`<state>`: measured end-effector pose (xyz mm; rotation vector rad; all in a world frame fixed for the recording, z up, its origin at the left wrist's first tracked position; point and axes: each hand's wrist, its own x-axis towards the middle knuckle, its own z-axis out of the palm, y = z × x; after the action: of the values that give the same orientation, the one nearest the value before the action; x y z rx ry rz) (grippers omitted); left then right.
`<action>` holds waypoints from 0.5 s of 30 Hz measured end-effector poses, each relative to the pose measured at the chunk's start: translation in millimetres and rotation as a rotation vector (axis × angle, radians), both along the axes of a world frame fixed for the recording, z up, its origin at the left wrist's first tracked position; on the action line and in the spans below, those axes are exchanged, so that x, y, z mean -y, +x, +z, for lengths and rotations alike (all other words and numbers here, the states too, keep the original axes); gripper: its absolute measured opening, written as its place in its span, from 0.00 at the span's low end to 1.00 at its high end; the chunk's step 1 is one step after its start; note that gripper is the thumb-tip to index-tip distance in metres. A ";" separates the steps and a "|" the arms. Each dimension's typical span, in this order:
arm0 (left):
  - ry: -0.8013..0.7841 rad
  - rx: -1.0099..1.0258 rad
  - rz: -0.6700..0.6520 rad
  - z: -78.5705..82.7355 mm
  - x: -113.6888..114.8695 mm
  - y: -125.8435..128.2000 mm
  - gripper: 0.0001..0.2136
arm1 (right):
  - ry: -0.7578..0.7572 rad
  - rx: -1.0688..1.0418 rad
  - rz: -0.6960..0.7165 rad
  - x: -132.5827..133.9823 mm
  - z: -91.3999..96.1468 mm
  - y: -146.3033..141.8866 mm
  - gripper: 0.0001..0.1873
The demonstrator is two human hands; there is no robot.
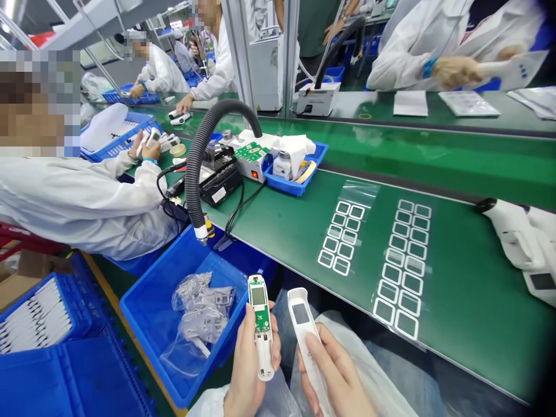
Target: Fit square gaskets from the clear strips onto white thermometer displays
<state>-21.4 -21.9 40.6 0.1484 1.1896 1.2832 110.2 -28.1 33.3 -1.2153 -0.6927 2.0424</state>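
My left hand [248, 376] grips a white handheld device shell [260, 327] upright, its open side showing a green circuit board [262, 319] and a small display. My right hand [339, 376] holds a white plastic casing [303, 330] with a dark rectangular window, tilted towards the other piece. The two pieces stand apart, and my fingers hide their lower parts. Just beyond my hands, a blue plastic bin [152, 324] holds clear bags of small white parts [200, 315].
A green conveyor belt [434, 301] carries film sheets of white rectangular frames [402, 269] and a white device [523, 240]. A soldering station [219, 174], black fume hose [197, 168] and small blue tray [291, 171] stand on it. Co-workers in white coats [82, 202] work alongside and opposite.
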 end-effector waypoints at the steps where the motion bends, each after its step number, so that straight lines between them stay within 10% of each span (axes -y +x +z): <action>1: -0.001 0.002 -0.003 -0.4 0.3 0.4 0.25 | 0.000 -0.004 -0.005 0.0 1.9 0.5 0.25; 15: -0.006 0.067 -0.087 0.2 -4.5 7.4 0.25 | 0.039 -0.016 -0.043 -4.9 15.1 5.1 0.25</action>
<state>-14.0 -17.4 40.9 0.1500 1.1185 1.1994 115.3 -23.1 48.4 -1.1811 -0.6896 1.9926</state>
